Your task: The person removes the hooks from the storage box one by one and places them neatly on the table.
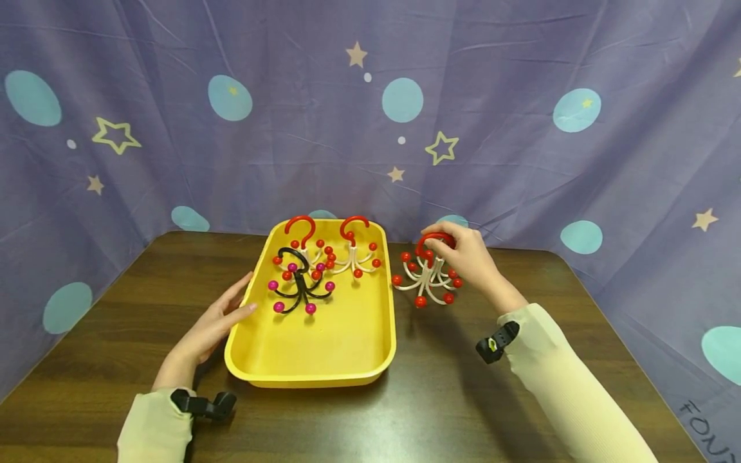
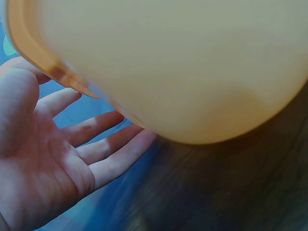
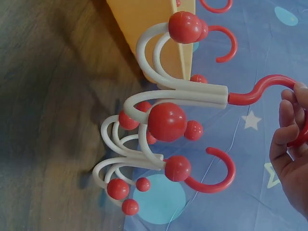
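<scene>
My right hand (image 1: 471, 260) grips the red hook of a white multi-arm hanger (image 3: 202, 95) with red ball tips, holding it upright beside the tray. Another white hanger (image 3: 139, 161) with a red hook stands on the table behind it, partly hidden in the head view. At the left side of the yellow tray (image 1: 347, 337), my left hand (image 1: 208, 328) has its thumb over the rim. Its fingers (image 2: 113, 144) stretch out straight, with tips at the outer wall. Inside the tray are a black hanger (image 1: 300, 283) with pink balls and two white hangers (image 1: 353, 255) with red hooks.
The tray sits on a dark wooden table (image 1: 440, 399), its far end near a purple curtain (image 1: 492, 64) printed with stars and dots. Hangers occupy the tray's far half. Black straps with small devices (image 1: 498, 342) are on both wrists.
</scene>
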`<state>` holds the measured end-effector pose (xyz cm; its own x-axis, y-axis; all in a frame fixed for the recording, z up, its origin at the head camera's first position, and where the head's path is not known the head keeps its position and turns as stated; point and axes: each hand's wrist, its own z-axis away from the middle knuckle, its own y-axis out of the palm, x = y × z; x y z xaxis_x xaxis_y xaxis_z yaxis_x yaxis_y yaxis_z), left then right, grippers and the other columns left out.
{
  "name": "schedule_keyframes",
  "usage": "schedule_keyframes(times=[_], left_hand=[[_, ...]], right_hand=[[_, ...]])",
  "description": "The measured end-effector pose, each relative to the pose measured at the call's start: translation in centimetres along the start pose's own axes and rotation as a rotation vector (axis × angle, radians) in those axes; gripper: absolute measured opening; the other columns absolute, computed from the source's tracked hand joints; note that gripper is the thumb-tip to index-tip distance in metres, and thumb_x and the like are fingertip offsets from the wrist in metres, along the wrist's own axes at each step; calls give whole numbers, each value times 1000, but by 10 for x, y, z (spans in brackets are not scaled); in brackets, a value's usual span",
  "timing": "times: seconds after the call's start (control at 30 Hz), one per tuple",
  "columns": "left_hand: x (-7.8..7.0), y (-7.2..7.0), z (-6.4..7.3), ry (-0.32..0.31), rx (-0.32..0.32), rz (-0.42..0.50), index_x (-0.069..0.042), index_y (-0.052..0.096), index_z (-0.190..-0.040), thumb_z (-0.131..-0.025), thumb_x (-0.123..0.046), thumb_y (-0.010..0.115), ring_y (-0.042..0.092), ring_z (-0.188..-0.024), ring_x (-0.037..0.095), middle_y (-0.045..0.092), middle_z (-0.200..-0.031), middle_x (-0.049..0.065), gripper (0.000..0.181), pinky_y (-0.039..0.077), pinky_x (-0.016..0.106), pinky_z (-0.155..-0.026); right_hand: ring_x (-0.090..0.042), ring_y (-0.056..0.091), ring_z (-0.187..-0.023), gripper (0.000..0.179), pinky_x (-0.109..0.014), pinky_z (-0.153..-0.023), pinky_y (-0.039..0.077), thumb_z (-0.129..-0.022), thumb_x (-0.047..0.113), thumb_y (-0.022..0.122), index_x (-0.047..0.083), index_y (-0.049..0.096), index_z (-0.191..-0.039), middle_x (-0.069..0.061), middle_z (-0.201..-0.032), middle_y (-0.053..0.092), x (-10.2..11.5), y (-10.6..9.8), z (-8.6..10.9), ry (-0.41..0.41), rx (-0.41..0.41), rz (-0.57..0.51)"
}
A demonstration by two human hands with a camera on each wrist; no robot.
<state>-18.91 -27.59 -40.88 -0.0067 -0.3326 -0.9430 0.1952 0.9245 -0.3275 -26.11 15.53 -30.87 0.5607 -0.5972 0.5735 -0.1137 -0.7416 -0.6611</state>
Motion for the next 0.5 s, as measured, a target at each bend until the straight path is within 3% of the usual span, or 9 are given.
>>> schedule_keyframes(times=[0.5], left_hand=[[1, -1, -1, -1, 1, -5, -23, 4, -148, -95, -30, 47, 31, -127, 40, 16, -148, 24, 69, 42, 44, -92]], right_hand=[[-11, 54, -71, 18, -24, -62, 42, -85, 26, 64, 18, 68, -101, 1, -92, 68, -10, 1, 9, 28, -26, 14]])
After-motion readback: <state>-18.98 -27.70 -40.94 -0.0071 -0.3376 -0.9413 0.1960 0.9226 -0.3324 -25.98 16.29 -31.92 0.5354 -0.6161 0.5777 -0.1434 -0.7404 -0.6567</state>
